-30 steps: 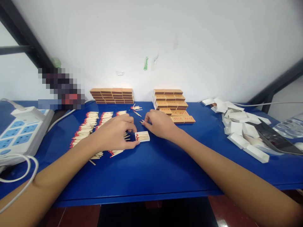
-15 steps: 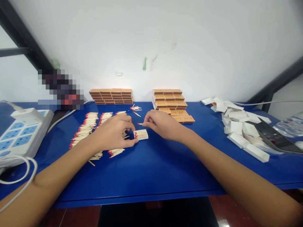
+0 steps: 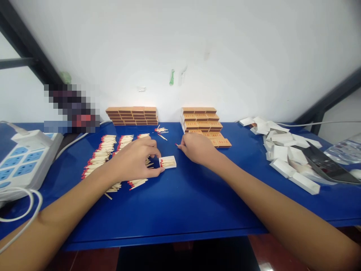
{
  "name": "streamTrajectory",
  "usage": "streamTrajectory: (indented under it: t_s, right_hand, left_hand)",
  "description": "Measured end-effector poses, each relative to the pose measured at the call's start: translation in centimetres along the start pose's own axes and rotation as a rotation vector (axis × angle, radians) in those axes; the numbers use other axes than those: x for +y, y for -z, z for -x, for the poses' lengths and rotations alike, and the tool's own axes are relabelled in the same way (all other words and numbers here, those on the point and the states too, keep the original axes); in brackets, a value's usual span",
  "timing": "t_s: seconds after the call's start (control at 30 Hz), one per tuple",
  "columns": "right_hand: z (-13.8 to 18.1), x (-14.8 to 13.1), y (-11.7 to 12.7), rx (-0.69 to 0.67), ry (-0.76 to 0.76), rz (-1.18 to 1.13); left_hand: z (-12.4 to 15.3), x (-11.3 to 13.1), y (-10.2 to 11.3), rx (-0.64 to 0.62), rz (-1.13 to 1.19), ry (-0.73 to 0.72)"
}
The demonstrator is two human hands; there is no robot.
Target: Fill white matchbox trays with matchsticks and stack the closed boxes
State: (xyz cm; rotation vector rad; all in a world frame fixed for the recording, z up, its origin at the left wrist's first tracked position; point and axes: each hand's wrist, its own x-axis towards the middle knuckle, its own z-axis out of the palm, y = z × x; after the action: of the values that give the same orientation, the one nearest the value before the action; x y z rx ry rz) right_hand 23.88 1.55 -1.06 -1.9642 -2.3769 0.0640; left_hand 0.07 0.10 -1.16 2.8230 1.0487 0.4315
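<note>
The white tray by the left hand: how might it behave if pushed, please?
Thin card by its look, the white tray is probably light and crushable. It would likely slide on the smooth blue table. Its matches might spill if tipped.

The table [image 3: 180, 203] has a blue top that looks smooth and a bit shiny. The matches [image 3: 98, 156] near its left edge are thin sticks of pale wood with dull red tips. The little tray [image 3: 167, 162] in the middle is plain white card, not shiny. The brown boxes [image 3: 132, 115] along the back edge are card too. The white trays [image 3: 282, 152] near the right edge look like folded card. The power strip [image 3: 25, 158] at the left edge is smooth plastic.
</note>
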Motion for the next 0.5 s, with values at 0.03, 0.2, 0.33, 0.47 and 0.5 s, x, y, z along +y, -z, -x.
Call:
streamTrajectory:
  t_s: [0.03,0.2,0.33,0.47,0.5]
  right_hand:
    - [0.0,-0.3,0.0,-0.019,-0.001,0.011]
    - [-1.3,-1.4,-0.1,0.050,0.077,-0.096]
    - [-4.0,-3.1,-0.1,0.087,0.058,-0.169]
    - [-5.6,-4.7,-0.4,0.035,0.017,-0.148]
    - [-5.7,-4.8,-0.6,0.035,0.011,-0.141]
  left_hand:
    - [0.0,0.0,0.0,0.001,0.002,-0.002]
    - [-0.1,0.0,0.1,-0.011,0.002,0.001]
    - [-0.1,0.0,0.1,-0.026,0.002,0.003]
    - [0.0,0.0,0.2,-0.025,-0.013,0.011]
    - [0.0,0.0,0.3,-0.029,-0.016,0.016]
